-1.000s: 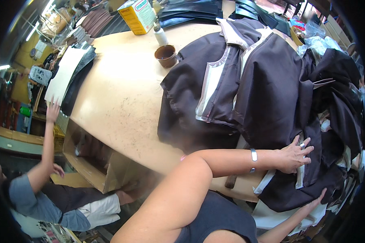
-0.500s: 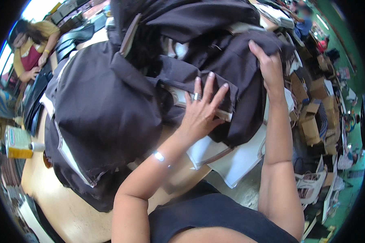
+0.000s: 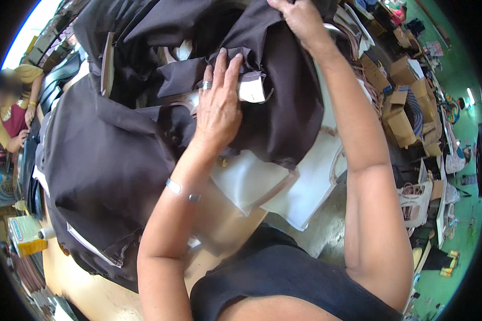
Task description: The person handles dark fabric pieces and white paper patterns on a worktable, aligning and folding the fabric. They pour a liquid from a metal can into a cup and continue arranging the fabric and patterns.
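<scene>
A large heap of dark brown cloth [image 3: 107, 155], sewn along its edges to pale stiff parts, covers most of the table before me. My left hand [image 3: 219, 104], with a ring on one finger, lies on a fold of it, fingers stretched out. Beside these fingers a white strip end [image 3: 250, 88] shows under the fold. Farther off and to the right, my right hand [image 3: 301, 24] grips the upper part of the cloth, its fingertips partly hidden at the fold. White panels [image 3: 300, 198] with brown edging hang out below the cloth, toward my body.
The tan tabletop [image 3: 91, 286] shows at the lower left. A yellow and white box [image 3: 27, 235] and a small white bottle [image 3: 47, 232] stand on the left. A co-worker [image 3: 16, 107] handles dark pieces at the far left. Cardboard boxes [image 3: 401, 115] stand at the right.
My right hand has moved up and left with the cloth in its grip. My left hand has shifted up and left along the fold. The view has turned somewhat.
</scene>
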Tool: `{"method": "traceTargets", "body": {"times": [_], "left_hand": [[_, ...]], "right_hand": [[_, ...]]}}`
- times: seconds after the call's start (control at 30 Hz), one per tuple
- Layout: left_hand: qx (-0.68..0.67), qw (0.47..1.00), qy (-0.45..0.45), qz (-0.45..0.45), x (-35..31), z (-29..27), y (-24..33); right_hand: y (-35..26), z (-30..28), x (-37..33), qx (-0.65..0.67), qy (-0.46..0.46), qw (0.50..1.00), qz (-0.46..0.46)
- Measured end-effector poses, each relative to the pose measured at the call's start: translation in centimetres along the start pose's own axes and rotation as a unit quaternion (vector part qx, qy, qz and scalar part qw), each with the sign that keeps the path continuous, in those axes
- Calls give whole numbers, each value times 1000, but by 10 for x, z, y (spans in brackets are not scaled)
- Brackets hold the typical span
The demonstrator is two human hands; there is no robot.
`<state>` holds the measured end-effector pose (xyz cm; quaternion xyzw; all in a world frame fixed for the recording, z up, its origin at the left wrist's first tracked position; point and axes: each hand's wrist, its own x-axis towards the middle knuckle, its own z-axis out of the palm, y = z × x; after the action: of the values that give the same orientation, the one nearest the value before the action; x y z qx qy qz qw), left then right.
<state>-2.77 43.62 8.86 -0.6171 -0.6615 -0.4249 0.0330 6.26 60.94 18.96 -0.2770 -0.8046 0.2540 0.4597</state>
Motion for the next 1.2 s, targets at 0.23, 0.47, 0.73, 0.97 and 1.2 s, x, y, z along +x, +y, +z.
{"method": "traceTargets", "body": {"times": [0.23, 0.47, 0.73, 0.97, 1.2], "left_hand": [[-6, 996, 69, -62, 26, 16, -38], [-79, 995, -21, -49, 7, -5, -33], [40, 973, -188, 126, -154, -25, 16], [76, 977, -193, -49, -168, 14, -39], [-126, 885, -441, -85, -194, -23, 77]], "right_hand": [[9, 5, -59, 265, -12, 954, 139], [83, 25, -109, -338, 25, 941, 11], [50, 22, -71, 185, -56, 953, 234], [12, 48, -121, 105, 57, 975, 189], [39, 71, -146, 47, 69, 990, 112]]}}
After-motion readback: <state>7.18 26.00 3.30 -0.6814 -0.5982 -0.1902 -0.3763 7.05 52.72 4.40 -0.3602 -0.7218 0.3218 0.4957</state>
